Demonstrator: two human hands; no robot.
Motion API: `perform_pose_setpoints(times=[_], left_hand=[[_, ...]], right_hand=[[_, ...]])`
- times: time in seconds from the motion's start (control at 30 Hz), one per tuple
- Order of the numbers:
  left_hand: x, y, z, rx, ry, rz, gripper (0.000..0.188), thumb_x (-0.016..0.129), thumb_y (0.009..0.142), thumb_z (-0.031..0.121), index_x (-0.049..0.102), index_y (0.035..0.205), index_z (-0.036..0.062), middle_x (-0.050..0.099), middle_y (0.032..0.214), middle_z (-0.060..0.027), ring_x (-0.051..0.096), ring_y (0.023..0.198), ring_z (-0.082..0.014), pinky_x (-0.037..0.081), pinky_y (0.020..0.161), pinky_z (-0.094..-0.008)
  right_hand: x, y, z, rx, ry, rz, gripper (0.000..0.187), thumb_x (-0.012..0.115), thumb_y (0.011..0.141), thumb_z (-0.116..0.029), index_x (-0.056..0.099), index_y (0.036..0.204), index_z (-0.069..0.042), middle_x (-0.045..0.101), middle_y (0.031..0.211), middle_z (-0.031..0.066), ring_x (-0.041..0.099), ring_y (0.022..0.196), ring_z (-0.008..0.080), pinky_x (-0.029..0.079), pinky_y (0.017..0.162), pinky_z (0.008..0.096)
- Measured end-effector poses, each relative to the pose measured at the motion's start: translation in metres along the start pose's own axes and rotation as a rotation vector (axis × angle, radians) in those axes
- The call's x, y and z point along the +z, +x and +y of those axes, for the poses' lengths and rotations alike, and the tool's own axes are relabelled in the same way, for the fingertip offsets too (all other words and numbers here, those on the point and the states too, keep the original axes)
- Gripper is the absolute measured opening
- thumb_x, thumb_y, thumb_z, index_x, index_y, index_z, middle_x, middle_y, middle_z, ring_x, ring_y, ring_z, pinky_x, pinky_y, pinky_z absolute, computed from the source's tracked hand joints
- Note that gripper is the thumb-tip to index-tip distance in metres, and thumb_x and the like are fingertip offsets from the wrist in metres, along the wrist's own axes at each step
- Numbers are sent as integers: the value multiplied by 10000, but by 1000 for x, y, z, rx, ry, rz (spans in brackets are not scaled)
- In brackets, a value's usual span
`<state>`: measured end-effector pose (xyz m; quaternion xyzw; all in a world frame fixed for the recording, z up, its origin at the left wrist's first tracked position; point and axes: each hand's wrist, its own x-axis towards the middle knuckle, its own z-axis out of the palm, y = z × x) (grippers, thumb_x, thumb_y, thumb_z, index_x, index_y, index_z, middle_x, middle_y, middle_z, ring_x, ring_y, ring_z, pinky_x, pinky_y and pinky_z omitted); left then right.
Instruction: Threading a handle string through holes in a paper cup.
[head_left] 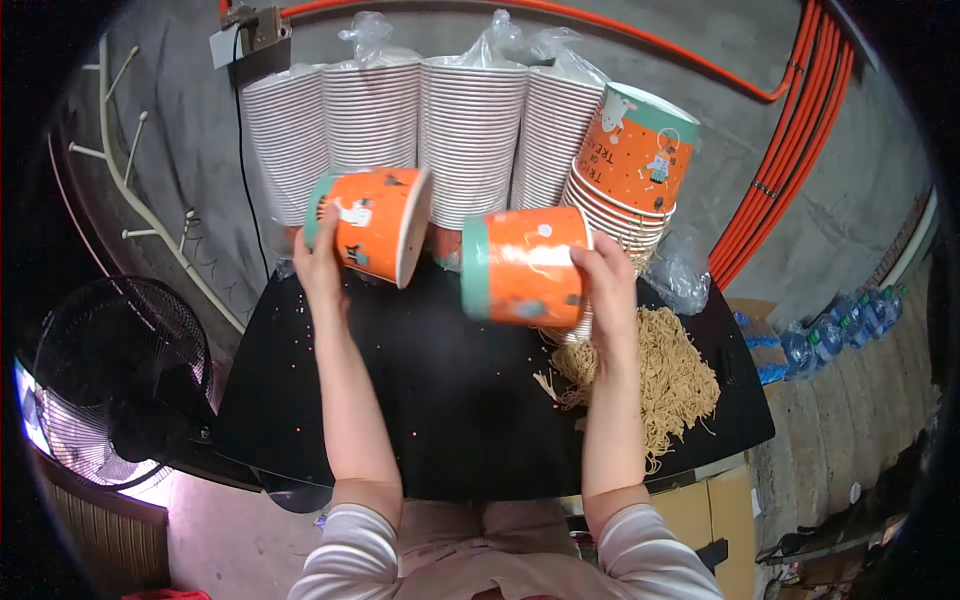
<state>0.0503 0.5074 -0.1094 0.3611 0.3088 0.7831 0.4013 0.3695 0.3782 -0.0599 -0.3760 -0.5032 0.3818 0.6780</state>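
My left hand [320,268] grips an orange paper bucket [378,228] with a green band, tilted on its side with its white-rimmed mouth turned right. In my right hand [612,290] is a second orange paper bucket [528,262], also sideways, its green end facing left. Both are held above the black table [430,400], apart from each other, and the right one is slightly blurred. Beneath and beside my right forearm lies a heap of beige cords [678,375]. Just behind my right hand leans a stack of matching orange buckets [640,150].
Tall plastic-wrapped stacks of white-rimmed buckets [472,140] line the table's back edge against a grey wall. Crumpled clear plastic [682,270] lies by the right stack. A black fan [125,385] stands left, and water bottles [845,325] are on the right. Tiny pink bits dot the table.
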Motion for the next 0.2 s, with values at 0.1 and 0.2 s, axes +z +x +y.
perform_pose_setpoints(times=[0.1,0.2], left_hand=[[-26,12,2,-245,-60,-67,728,724,946,521,516,1459,49,653,1347,-105,694,1128,-225,571,938,-385],[-42,6,-3,-563,154,-34,949,659,863,761,409,1587,201,459,1582,-141,560,1351,-329,570,997,-494]], right_hand=[[-13,-8,-14,12,-208,-211,229,618,1005,-112,671,1195,6,745,1018,57,692,884,133,549,793,306],[-8,-15,-9,-28,-656,-410,260,668,1004,-165,698,1258,-117,773,1053,74,724,966,227,536,894,311]])
